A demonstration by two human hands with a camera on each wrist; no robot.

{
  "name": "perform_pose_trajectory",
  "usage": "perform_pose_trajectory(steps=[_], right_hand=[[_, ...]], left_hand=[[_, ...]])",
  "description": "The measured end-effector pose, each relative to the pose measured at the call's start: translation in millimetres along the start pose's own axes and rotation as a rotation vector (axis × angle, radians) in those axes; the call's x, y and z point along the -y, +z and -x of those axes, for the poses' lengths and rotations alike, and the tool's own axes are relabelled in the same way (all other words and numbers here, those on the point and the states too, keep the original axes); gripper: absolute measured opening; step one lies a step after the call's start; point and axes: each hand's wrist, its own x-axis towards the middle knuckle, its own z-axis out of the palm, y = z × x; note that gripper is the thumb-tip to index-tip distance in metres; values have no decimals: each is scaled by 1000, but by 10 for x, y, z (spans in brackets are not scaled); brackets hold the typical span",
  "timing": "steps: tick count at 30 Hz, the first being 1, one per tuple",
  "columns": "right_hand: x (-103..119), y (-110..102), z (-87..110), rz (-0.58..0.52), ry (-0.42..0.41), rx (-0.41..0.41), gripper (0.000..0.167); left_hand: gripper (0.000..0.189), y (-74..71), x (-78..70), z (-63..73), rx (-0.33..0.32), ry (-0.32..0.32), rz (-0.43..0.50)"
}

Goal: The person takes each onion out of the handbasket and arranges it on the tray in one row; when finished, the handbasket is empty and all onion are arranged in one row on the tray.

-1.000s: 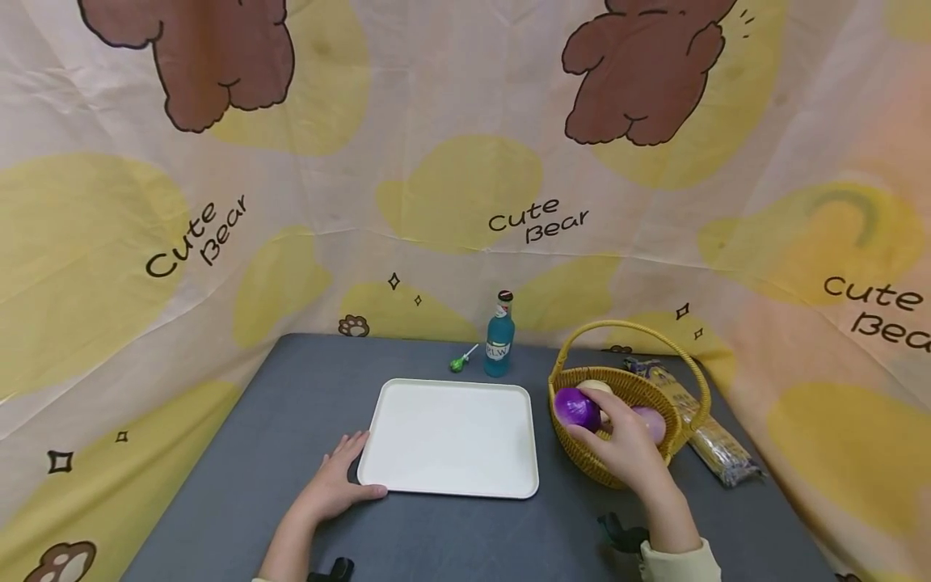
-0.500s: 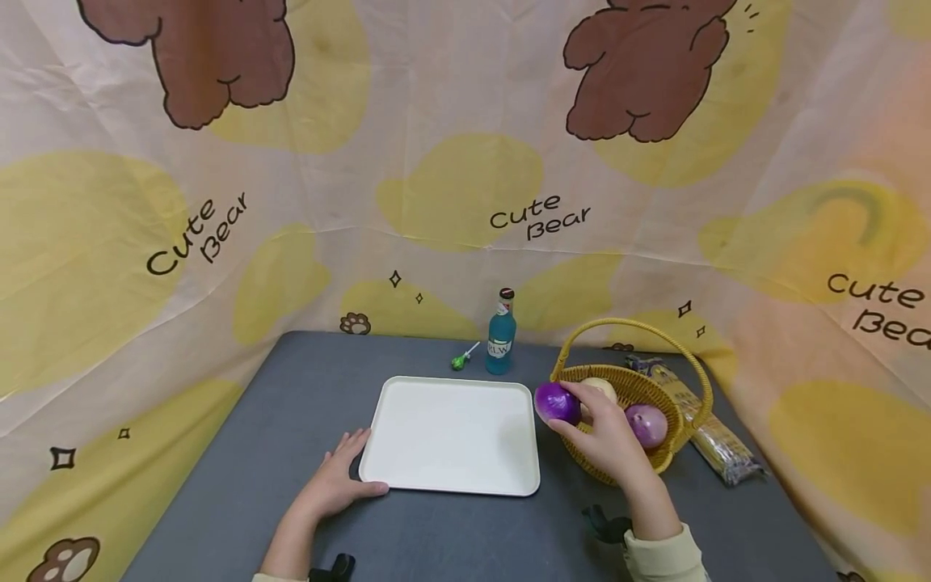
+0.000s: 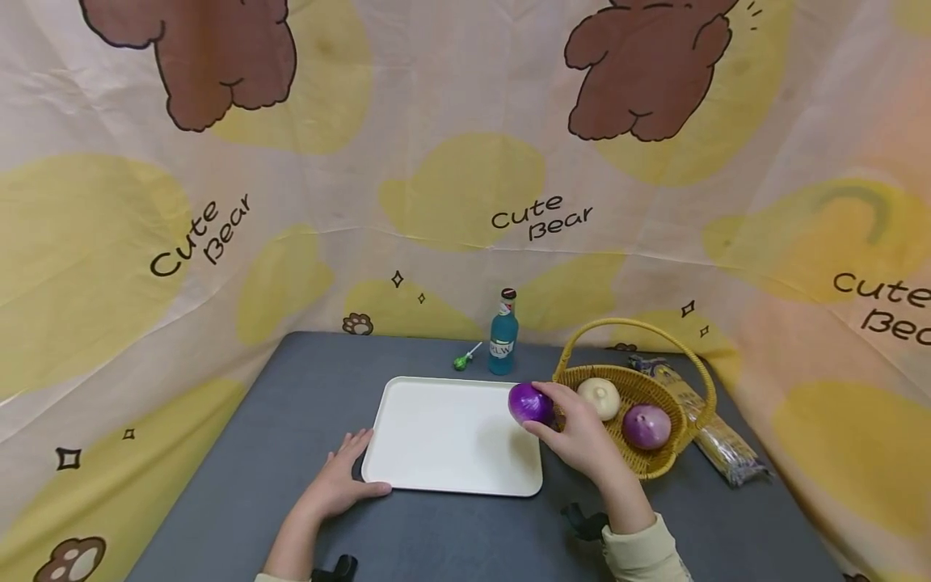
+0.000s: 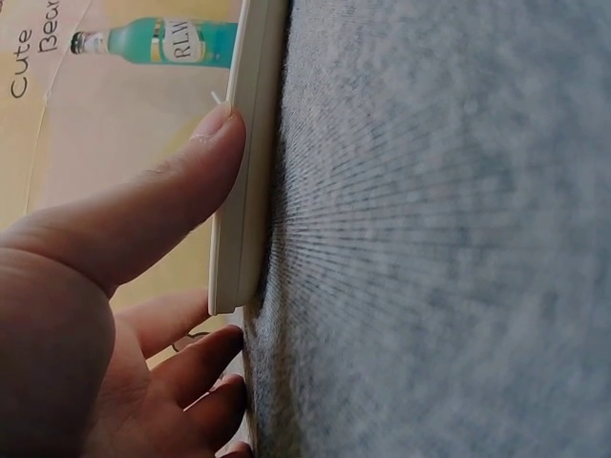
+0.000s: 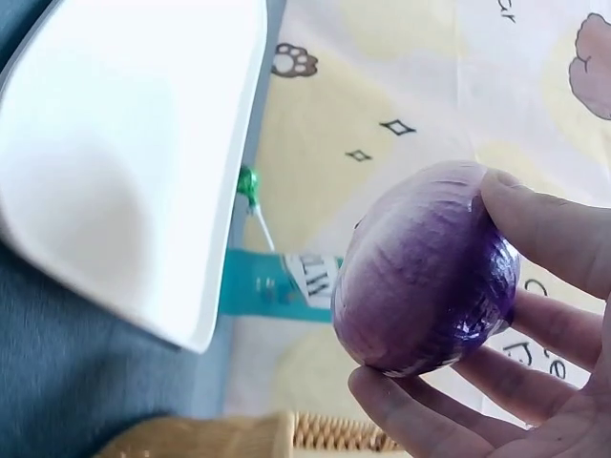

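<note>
Left grip touching tray, teal bottle beyond

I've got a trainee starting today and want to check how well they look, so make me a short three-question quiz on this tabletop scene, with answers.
1. Which hand holds the glossy purple round onion?
2. True or false: the teal bottle with a white label stands beyond the far edge of the white rectangular tray.
3. How many bulbs lie in the yellow woven basket?

Key:
1. The right hand.
2. True.
3. Two: one cream-white bulb, one mauve bulb.
</note>
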Motion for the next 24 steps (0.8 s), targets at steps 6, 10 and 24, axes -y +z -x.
perform_pose_trajectory(steps=[6,10,24], right_hand=[[87,115,-46,-28,5,46,61],[127,181,-77,-42,-1,55,61],[193,410,-259,-125,25,114,60]], left_hand=[[110,1,18,11,-6,-6,-2],[111,2,13,7,-7,-9,-12],[111,8,20,-11,-1,-16,-9]])
